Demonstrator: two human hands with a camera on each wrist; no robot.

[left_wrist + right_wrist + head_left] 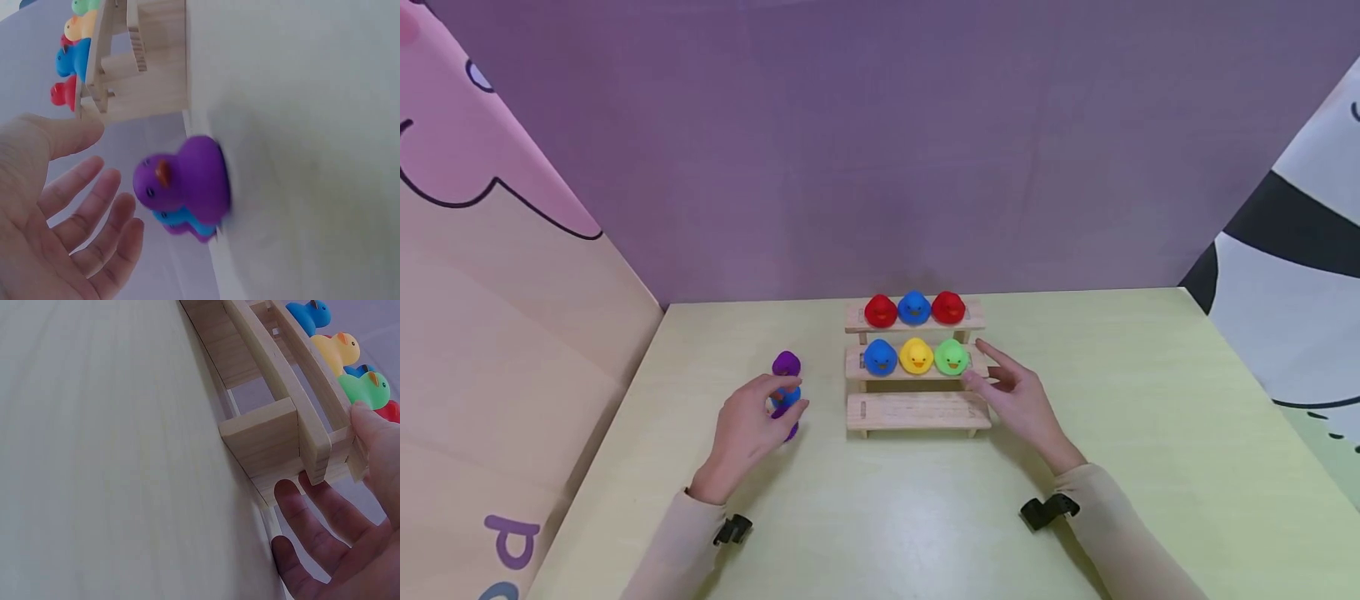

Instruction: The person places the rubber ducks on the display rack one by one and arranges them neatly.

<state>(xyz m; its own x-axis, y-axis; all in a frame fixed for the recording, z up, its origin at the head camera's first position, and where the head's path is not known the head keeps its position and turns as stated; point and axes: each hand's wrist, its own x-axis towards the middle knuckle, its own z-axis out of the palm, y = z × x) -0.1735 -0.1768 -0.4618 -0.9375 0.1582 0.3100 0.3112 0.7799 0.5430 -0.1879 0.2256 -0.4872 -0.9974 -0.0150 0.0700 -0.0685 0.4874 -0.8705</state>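
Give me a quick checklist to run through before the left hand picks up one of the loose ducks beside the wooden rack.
1. Left hand free: ok, fingers relaxed, holding nothing.
2. Loose ducks within reach: ok, the purple duck stands on the table right by the fingers, with a blue duck and another purple one behind it.
3. Which duck the fingers touch: cannot tell from the head view; the wrist view shows a gap.
4. Free spot on the rack: ok, the bottom step is bare; the upper two hold three ducks each.
5. Rack steadied: ok, the right hand rests at its right end, thumb on the middle step.
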